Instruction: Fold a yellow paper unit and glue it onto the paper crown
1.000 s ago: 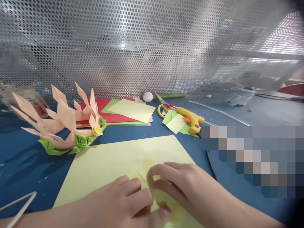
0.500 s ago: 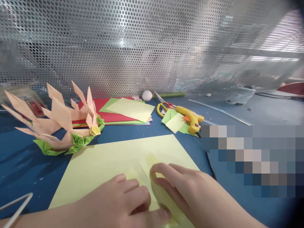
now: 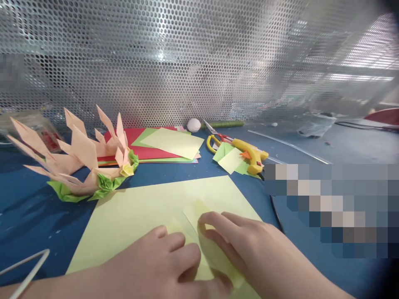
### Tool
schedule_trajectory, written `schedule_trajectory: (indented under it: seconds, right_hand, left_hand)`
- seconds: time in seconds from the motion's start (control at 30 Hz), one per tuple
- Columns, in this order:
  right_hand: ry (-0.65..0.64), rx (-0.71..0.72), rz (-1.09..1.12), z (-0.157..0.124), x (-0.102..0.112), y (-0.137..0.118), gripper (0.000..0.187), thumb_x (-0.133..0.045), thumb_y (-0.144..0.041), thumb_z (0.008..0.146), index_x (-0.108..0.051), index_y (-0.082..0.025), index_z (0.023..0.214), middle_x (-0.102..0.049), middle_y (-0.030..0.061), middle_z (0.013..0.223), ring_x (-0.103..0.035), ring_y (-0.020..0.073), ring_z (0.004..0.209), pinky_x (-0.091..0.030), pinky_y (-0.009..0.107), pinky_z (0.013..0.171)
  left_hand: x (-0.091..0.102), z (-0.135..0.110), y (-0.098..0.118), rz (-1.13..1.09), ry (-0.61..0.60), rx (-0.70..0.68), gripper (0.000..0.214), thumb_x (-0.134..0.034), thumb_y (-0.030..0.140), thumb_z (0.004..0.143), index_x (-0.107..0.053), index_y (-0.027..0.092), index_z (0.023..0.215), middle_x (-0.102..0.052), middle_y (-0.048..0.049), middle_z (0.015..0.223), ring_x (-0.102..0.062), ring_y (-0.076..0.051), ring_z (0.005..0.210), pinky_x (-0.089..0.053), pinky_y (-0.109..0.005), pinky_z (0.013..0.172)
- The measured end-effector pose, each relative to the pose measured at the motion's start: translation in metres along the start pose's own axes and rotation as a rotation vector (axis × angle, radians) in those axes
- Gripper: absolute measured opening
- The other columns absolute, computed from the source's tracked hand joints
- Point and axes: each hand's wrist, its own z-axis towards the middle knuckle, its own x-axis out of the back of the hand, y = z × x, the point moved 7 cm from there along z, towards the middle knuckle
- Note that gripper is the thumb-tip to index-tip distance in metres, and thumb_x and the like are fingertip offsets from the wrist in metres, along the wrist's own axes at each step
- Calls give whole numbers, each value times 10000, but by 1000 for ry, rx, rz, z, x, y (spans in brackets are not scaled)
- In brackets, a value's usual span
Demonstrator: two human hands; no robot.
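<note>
A pale-yellow folded piece of paper lies on a larger yellow sheet, partly hidden beneath my hands. My left hand is closed, its fingers curled and pressed down on the left part of the folded paper, the thumb stretched to the right. From the other side, my right hand bends its fingers over the paper's right part, gripping it against the sheet. Beyond the left hand stands a pink paper flower with green leaves and a small yellow piece.
Behind are stacked colored papers, a white ball, scissors, small green paper squares and a yellow glue gun with a black cord. A white wire juts in at lower left. A perforated metal screen stands behind.
The left thumb has slid slightly right and down along the paper. The right hand hardly moves. The whole view has shifted a little, with the flower appearing farther right.
</note>
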Motion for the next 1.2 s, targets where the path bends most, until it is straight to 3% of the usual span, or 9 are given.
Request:
schedule_trajectory:
  seconds: [0.4, 0.63, 0.7, 0.77, 0.83, 0.9, 0.97, 1.07, 1.2]
  right_hand:
    - [81, 25, -183, -2, 3, -2, 298, -599, 14, 725, -558, -239, 877, -651, -30, 692, -692, 224, 564, -309, 292, 461]
    - [158, 10, -171, 1, 8, 4, 226, -472, -30, 867, -557, -239, 863, -630, -27, 653, -659, 191, 522, -312, 271, 442]
    - [229, 5, -91, 5, 15, 8, 243, -453, -51, 885, -609, -235, 906, -663, -11, 685, -670, 189, 525, -365, 264, 442]
    - [324, 2, 0, 9, 27, 18, 310, -414, -60, 906, -653, -231, 1004, -713, 27, 812, -709, 188, 620, -467, 266, 514]
    - [418, -19, 31, 15, 40, 33, 356, -364, -83, 943, -654, -209, 1106, -720, 76, 964, -727, 203, 791, -536, 296, 661]
    - [515, -73, 41, 21, 54, 53, 365, -354, -128, 968, -633, -179, 1198, -704, 112, 1039, -708, 232, 890, -546, 348, 759]
    - [576, -143, 42, 27, 64, 75, 363, -375, -150, 964, -636, -166, 1216, -699, 116, 1017, -694, 243, 860, -546, 380, 760]
    - [564, -234, 59, 34, 64, 100, 345, -471, -165, 952, -618, -140, 1263, -712, 65, 842, -658, 182, 601, -545, 326, 594]
    - [535, -238, 28, 38, 55, 109, 245, -590, -204, 957, -633, -161, 1194, -683, 20, 880, -661, 160, 703, -559, 336, 675]
  left_hand:
    - [-3, 6, 0, 14, -34, 9, 399, -430, 237, 998, -470, 325, 1385, -688, 6, 927, -629, -219, 716, -419, -371, 614]
    - [-3, 5, -3, -22, -23, 20, 378, -394, 261, 1022, -502, 358, 1371, -650, 7, 844, -593, -210, 661, -404, -355, 606]
    - [-2, 4, -6, -99, 88, 45, 312, -366, 272, 1041, -583, 336, 1256, -620, 14, 796, -572, -187, 655, -399, -323, 608]
    - [3, -1, -10, -165, 283, 75, 361, -273, 276, 1058, -621, 284, 1158, -615, -5, 810, -573, -180, 703, -416, -303, 649]
    - [6, -7, -15, -178, 398, 123, 411, -216, 299, 1060, -569, 226, 1258, -660, -72, 1029, -603, -216, 935, -446, -340, 831]
    - [2, -10, -19, -213, 327, 183, 419, -326, 416, 1050, -475, 193, 1372, -621, -107, 1269, -534, -246, 1193, -370, -390, 1036]
    - [0, -11, -20, -253, 256, 210, 484, -453, 471, 1012, -431, 191, 1406, -594, -96, 1344, -483, -240, 1277, -296, -394, 1125]
    - [7, -14, -22, -311, 265, 228, 435, -526, 416, 991, -473, 208, 1369, -625, -70, 1264, -519, -222, 1217, -327, -372, 1122]
    - [13, -16, -23, -381, 300, 250, 314, -597, 263, 937, -569, 202, 1244, -628, -64, 1138, -559, -201, 1076, -439, -310, 1026]
